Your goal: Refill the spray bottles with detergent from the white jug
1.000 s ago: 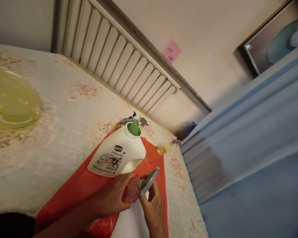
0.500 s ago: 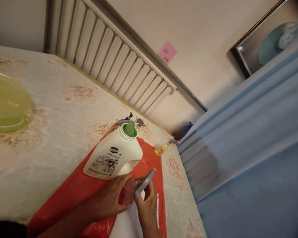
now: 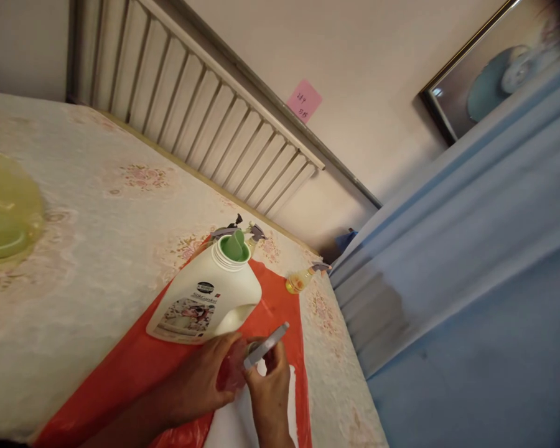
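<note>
My left hand (image 3: 203,376) is wrapped around the body of a small pink see-through spray bottle (image 3: 232,368). At the bottle's top, my right hand (image 3: 271,389) has its fingers closed around the grey spray head (image 3: 267,346). Whether the head is screwed on or loose I cannot tell, as my fingers hide the neck. Just beyond my hands, a big cream detergent jug (image 3: 205,298) with a picture label stands uncapped. A green pouring spout (image 3: 236,246) shows in its mouth. Red plastic sheeting (image 3: 121,386) lies under the jug, with a white sheet (image 3: 236,423) below my hands.
A yellow spray bottle (image 3: 299,281) stands right of the jug; other spray bottles (image 3: 256,234) are partly hidden behind it. At far left sits a yellow see-through basin (image 3: 9,205). A radiator (image 3: 186,106) borders the flowered tablecloth (image 3: 88,249), and a blue curtain (image 3: 448,280) hangs at right.
The whole view has shifted slightly, so things appear a little further left. Both hands keep their hold on the spray bottle and its head, with only a slight change in the head's tilt.
</note>
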`<state>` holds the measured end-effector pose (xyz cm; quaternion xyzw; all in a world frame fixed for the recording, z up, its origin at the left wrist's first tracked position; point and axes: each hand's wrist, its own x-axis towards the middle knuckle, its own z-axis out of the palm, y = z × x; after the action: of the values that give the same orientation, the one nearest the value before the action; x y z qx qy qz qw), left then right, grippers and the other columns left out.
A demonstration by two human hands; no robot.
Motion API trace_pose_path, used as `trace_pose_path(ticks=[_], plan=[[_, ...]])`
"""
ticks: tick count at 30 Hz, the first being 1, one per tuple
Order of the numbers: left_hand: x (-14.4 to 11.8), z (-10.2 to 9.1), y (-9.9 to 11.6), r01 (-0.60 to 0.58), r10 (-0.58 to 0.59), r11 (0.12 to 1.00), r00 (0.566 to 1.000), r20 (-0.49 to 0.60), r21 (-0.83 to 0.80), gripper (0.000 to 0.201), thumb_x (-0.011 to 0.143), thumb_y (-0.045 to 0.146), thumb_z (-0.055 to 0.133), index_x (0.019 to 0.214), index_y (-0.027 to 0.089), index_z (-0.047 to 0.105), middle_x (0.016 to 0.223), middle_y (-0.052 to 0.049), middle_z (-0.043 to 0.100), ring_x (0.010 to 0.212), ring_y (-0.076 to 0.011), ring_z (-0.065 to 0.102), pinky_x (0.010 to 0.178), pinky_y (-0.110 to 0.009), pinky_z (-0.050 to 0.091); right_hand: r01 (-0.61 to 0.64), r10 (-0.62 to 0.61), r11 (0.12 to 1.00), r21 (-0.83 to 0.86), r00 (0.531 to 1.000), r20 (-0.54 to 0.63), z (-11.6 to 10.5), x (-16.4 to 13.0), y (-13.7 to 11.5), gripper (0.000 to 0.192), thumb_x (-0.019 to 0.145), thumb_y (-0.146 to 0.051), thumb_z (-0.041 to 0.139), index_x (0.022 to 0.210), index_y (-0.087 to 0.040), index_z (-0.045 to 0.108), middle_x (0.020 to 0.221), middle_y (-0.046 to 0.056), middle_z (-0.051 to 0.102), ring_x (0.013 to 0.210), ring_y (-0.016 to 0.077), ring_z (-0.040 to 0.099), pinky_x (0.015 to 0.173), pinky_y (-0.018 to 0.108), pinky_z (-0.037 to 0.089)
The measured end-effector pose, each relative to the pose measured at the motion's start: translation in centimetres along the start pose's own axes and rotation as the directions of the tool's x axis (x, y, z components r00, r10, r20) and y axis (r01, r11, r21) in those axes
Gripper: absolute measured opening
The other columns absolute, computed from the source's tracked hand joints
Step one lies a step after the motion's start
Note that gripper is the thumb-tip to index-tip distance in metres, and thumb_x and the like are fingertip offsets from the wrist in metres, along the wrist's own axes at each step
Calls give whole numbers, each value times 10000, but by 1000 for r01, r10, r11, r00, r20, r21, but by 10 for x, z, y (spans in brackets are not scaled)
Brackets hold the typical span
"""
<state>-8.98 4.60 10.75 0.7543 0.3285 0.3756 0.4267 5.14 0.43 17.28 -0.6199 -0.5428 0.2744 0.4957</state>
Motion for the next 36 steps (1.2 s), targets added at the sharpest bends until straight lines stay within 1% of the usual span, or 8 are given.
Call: trace_pose_path(ticks=[5,8,15,18,22,25,31,36], plan=[[1,-1,3,17,-17,1000,1000,10,-13,744,667,160,643,1358,319,418,1380,-30,579,1289,-294,516,1124,-434,392,136,-132,991,-13,977,166,-16,-4,-8,251,833,-280,647,1075,-222,683,1042,40,730,986,235,675,879,322,526],[0,-1,4,16,-16,1000,1000,14,-17,753,661,135,631,1357,318,411,1395,-29,563,1302,-280,505,1127,-420,389,158,-150,987,-17,964,221,-22,-4,-10,235,862,-242,603,1069,-214,708,1094,59,729,1035,248,664,912,349,519],[-2,0,1,32,-32,999,999,22,0,739,677,127,617,1366,302,418,1391,-52,562,1305,-295,499,1103,-446,406,21,-21,1000,1,1000,4,-3,1,-2,217,673,-139,673,884,-190,667,872,43,749,815,237,696,749,315,546],[-1,0,0,23,-23,1000,1000,13,-1,703,712,166,625,1368,309,420,1395,-50,557,1304,-301,499,1100,-445,409,26,-26,1000,4,999,29,-1,-1,-1,213,693,-152,650,902,-195,660,885,39,740,827,230,688,753,307,537],[-1,-1,2,-1,1,999,1000,20,-33,757,687,121,618,1379,332,397,1387,-29,555,1301,-277,500,1102,-423,406,108,-107,994,0,988,112,-10,-4,-4,227,790,-276,640,1001,-206,686,995,53,728,928,241,672,837,322,521],[-2,0,3,14,-14,1000,1000,11,-23,765,672,102,612,1374,319,400,1382,-33,561,1304,-270,500,1114,-413,394,136,-131,990,-27,982,139,-14,-4,-7,212,821,-333,625,972,-211,711,959,47,722,924,248,664,836,328,515],[-2,3,-2,45,-45,999,999,-7,2,646,747,205,633,1353,277,423,1381,-76,566,1279,-286,528,1090,-423,425,92,-93,996,10,994,60,-4,-3,-3,172,770,-282,652,910,-196,703,902,41,719,856,245,654,776,319,516],[-2,5,-6,37,-37,999,999,-20,-9,674,743,196,646,1372,275,416,1407,-67,550,1299,-269,514,1109,-410,412,24,-24,1000,0,999,26,2,-3,-1,176,762,-201,612,916,-197,699,896,28,716,856,228,650,789,307,509]])
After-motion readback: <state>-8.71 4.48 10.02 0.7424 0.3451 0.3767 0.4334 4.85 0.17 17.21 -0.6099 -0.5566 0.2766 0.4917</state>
